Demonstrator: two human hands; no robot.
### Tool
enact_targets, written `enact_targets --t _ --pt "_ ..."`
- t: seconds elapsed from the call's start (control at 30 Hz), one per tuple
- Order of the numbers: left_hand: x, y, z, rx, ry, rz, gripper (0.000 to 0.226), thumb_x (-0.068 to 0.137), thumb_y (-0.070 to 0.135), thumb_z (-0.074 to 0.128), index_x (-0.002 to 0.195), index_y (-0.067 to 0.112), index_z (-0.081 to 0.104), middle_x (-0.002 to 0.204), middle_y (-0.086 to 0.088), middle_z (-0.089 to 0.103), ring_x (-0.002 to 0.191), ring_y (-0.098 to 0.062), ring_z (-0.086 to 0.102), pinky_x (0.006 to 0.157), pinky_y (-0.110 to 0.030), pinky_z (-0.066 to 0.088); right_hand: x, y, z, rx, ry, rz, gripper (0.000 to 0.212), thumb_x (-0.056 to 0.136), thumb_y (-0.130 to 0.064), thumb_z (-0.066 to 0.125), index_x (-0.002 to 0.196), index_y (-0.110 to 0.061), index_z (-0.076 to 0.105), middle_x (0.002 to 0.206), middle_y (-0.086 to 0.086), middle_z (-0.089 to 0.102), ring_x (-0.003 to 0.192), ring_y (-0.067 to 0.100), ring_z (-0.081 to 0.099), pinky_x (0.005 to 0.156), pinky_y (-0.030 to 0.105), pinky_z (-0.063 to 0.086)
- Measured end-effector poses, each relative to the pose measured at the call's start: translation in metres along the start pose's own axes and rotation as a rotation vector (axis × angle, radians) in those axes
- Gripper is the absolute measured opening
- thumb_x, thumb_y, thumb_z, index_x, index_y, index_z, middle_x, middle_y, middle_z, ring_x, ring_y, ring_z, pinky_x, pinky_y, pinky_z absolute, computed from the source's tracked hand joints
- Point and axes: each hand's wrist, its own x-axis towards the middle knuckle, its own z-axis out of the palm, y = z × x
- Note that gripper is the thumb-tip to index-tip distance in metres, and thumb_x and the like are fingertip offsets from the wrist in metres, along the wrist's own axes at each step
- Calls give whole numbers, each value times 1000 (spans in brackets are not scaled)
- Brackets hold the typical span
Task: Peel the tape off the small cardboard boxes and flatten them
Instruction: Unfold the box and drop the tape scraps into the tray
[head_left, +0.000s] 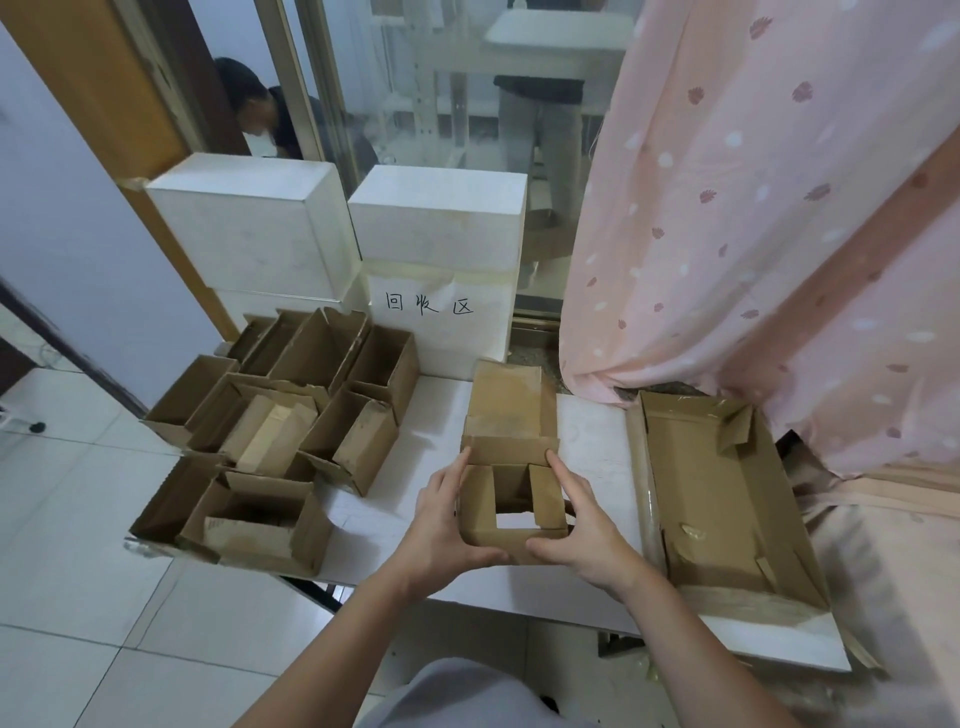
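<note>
Step in hand: flattening one small cardboard box (511, 499), judged from the open flaps and the tabletop showing through its bottom.
Box position: at the front middle of the white tabletop (587, 587), between the cluster of boxes on the left and the large tray on the right; far lid flap raised, two short end flaps folded inward.
Left hand (441, 530): grasping the box's left wall, fingers (452, 470) laid along the side, thumb curled under the near edge.
Right hand (584, 535): grasping the right wall likewise, thumb at the near edge.
Tape: none discernible on this box; cannot confirm every seam.
Method advised: check the hidden seams for tape, then push opposite corners toward each other so the walls shear along existing creases; fold the flaps outward first so they do not jam.
Risk: forcing against a taped seam would tear the board.
Count, box in hand: one.
Count, open small boxes (291, 415) at left: about eight, overlapping, exact number uncertain.
Count, large open cardboard tray (722, 499): one.
Count, white foam boxes (441, 223) behind: at least two, one labelled.
</note>
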Motion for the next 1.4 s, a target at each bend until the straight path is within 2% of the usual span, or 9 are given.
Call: enact_targets --t 0.17,0.27,0.4,0.53,0.77,0.9,1.17,1.3,1.4 --pt "1 1 -6 67 -36 -16 146 60 51 96 162 45 -8 143 26 19 136 -13 33 112 -37 48 3 -6 3 -104 -25 1 114 78 -22 87 160 -45 11 142 -23 23 124 -14 36 84 3 44" --pt "3 2 -12 86 -21 -25 142 66 41 97 165 38 -6 140 25 17 136 -12 30 112 -26 42 6 -8 8 -115 -14 10 112 78 -24 87 160 -43 13 141 -22 25 127 -5 39 83 -1 40" --pt "3 4 -22 104 1 -10 135 67 50 94 164 40 1 139 26 20 132 -5 29 113 -27 36 7 -8 12 -33 22 14 107 80 -25 86 157 -50 17 144 -27 28 131 0 33 80 6 45" --pt "-1 5 -23 90 63 -27 114 79 61 81 163 44 6 147 23 27 131 -1 29 111 -29 38 8 -8 18 75 25 16 103 83 -30 84 155 -55 16 153 -29 28 137 5 36 96 21 48" --pt "-5 10 -14 117 268 -125 93 86 48 79 159 42 23 151 15 46 127 -5 45 102 -37 52 13 -9 29 75 49 18 94 87 -37 80 155 -56 18 157 -23 29 138 10 37 104 28 46" --pt "-8 12 -14 176 309 -147 86 88 43 77 158 41 27 143 12 55 120 -11 58 90 -35 59 14 -8 34 81 68 24 91 87 -35 80 152 -59 21 157 -20 33 142 13 38 107 42 51" --pt "-9 16 -14 82 336 -191 72 92 40 69 153 47 31 115 20 55 88 -3 62 73 -31 62 15 -10 40 30 107 13 86 88 -33 78 153 -54 26 157 -18 34 142 13 38 110 45 48" --pt "-12 11 -16 -72 263 -146 55 102 43 42 156 48 31 148 13 53 126 -11 56 103 -41 53 19 -9 35 37 140 33 83 90 -31 76 154 -51 28 159 -14 33 145 17 36 115 47 42" --pt "-13 11 -19 -100 210 -107 49 104 47 37 151 55 28 148 19 47 129 -4 48 105 -30 42 20 -9 31 60 146 43 80 92 -31 75 154 -48 28 160 -12 33 145 20 37 115 46 39"
